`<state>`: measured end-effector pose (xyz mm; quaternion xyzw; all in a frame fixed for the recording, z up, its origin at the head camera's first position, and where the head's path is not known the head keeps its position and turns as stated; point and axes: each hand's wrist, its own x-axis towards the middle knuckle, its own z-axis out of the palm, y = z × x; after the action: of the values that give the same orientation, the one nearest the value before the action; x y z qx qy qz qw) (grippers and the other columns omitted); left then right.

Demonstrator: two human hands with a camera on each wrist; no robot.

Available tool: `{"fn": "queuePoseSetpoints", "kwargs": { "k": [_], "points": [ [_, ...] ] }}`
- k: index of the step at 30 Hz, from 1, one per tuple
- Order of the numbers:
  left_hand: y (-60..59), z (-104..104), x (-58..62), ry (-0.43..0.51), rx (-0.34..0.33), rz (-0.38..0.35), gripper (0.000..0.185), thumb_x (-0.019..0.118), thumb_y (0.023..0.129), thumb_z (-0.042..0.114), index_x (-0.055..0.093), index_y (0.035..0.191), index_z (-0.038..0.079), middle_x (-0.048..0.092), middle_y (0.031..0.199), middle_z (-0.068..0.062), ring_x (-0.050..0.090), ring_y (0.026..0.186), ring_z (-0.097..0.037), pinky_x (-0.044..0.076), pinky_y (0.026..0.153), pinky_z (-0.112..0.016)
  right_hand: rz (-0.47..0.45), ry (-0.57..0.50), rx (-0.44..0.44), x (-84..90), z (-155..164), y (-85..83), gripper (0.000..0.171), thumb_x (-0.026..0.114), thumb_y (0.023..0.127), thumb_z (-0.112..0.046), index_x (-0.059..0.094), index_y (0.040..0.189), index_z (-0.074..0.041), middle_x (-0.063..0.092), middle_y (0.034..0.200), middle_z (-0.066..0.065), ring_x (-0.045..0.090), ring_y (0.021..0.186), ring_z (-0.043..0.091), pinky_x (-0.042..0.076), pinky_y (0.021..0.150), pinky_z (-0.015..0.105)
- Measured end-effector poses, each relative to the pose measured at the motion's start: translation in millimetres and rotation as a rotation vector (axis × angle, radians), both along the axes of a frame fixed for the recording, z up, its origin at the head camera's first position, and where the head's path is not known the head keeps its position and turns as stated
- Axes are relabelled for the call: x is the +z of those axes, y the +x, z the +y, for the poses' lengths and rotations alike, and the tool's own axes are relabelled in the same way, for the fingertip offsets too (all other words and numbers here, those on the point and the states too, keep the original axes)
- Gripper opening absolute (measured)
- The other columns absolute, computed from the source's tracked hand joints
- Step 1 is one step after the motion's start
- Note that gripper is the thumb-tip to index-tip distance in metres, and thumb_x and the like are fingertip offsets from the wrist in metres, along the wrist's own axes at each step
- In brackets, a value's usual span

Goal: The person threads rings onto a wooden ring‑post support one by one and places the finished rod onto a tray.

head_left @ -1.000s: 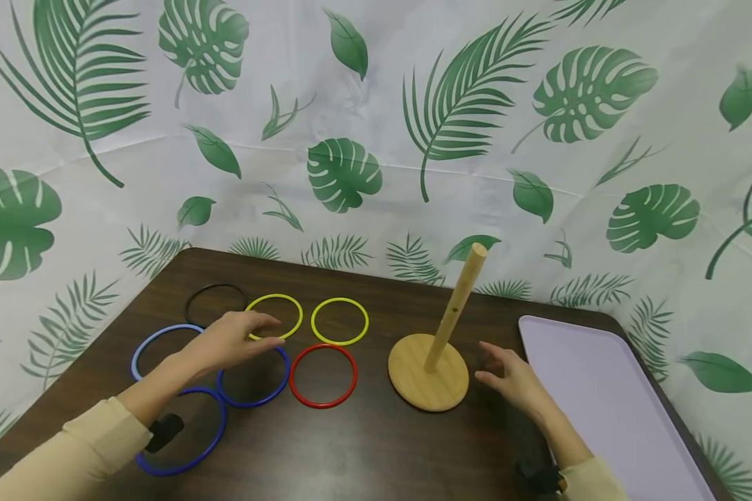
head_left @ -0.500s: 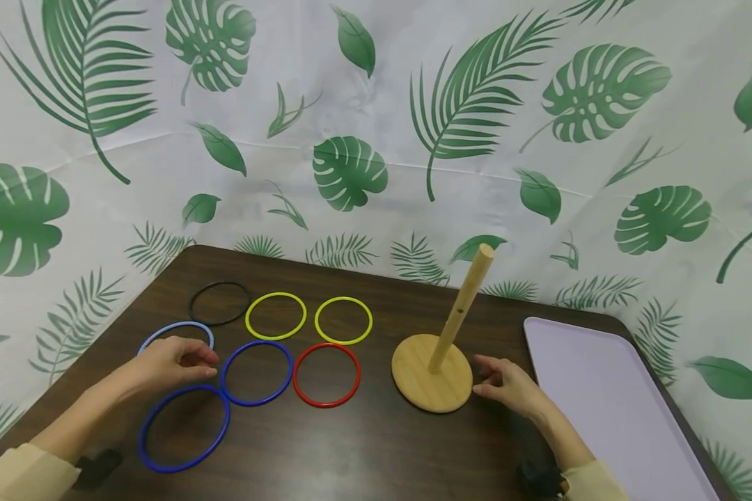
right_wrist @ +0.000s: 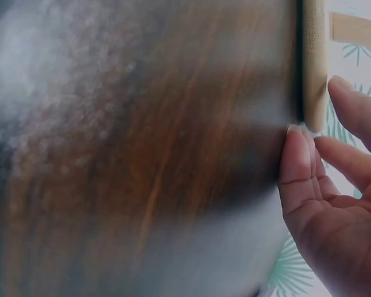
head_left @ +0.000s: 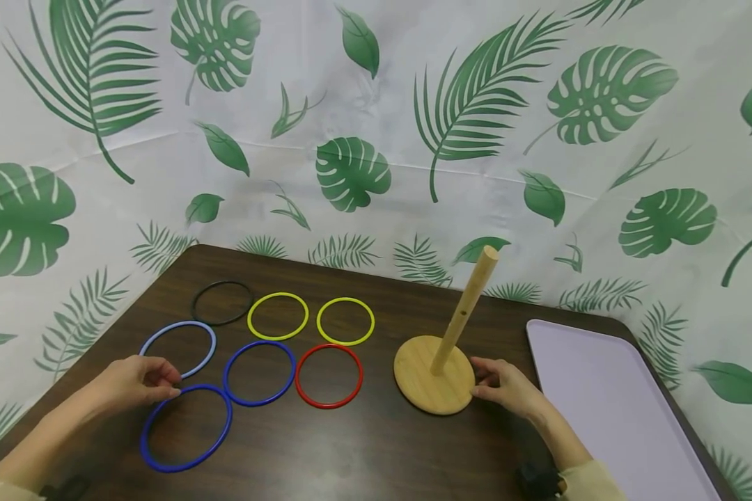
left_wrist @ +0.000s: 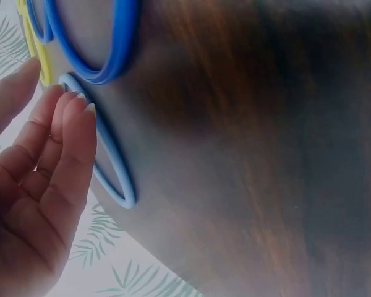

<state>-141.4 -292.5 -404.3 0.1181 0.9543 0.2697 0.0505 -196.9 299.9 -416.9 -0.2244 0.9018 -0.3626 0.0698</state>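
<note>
My left hand [head_left: 128, 381] hovers with loosely bent fingers between the light blue ring [head_left: 215, 341] and the near dark blue ring [head_left: 175, 469]. In the left wrist view its thumb and fingers [left_wrist: 77, 139] stand apart with nothing between them, beside the light blue ring [left_wrist: 114, 151]. A wooden stand has a round base [head_left: 413, 376] and an upright peg [head_left: 464, 309] with no ring on it. My right hand [head_left: 510, 390] is at the base's right edge, thumb and forefinger spread and touching it. The right wrist view shows the base's edge [right_wrist: 314, 68] next to the fingertips.
A second dark blue ring [head_left: 251, 404] and a red ring [head_left: 329, 406] lie mid-table. Behind them are two yellow rings, left [head_left: 282, 294] and right [head_left: 345, 300], and a black ring [head_left: 225, 282]. A lilac tray [head_left: 608, 396] lies at the right. A leaf-print cloth [head_left: 376, 229] hangs behind.
My left hand has moved left and toward me, from above the rings' middle to beside the near dark blue ring. My right hand has come slightly closer to the base. The rings lie unmoved.
</note>
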Motion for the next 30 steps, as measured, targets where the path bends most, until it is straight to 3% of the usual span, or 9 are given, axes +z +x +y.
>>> {"fn": "queuePoseSetpoints", "kwargs": {
  "k": [15,25,30],
  "points": [
    [5.8,-2,-9.5,0.013,0.083,-0.039,0.016,0.076,0.075,0.017,0.064,0.081,0.009,0.060,0.069,0.005,0.046,0.059,0.002,0.040,0.053,-0.020,-0.025,-0.009,0.005,-0.4,-3,-1.0,0.056,0.071,0.082,-0.007,0.047,0.122,0.021,0.062,0.096,0.019,0.055,0.077,0.003,0.049,0.065,0.020],
    [7.3,0,-16.0,0.035,0.082,-0.044,0.014,0.074,0.074,0.010,0.060,0.078,0.009,0.058,0.066,0.005,0.045,0.056,0.002,0.040,0.050,-0.018,-0.020,-0.014,-0.012,-1.9,-3,-0.4,0.055,0.072,0.081,-0.008,0.048,0.122,0.021,0.061,0.096,0.017,0.055,0.077,0.001,0.049,0.066,0.019],
    [8.4,1,-16.4,0.072,0.090,-0.084,0.011,0.071,0.076,0.007,0.060,0.078,0.007,0.058,0.067,0.002,0.047,0.055,-0.001,0.044,0.049,-0.019,-0.016,-0.017,-0.013,-2.2,-3,-0.2,0.055,0.072,0.081,-0.008,0.048,0.122,0.020,0.061,0.095,0.016,0.055,0.077,0.002,0.049,0.066,0.019]
  ]
}}
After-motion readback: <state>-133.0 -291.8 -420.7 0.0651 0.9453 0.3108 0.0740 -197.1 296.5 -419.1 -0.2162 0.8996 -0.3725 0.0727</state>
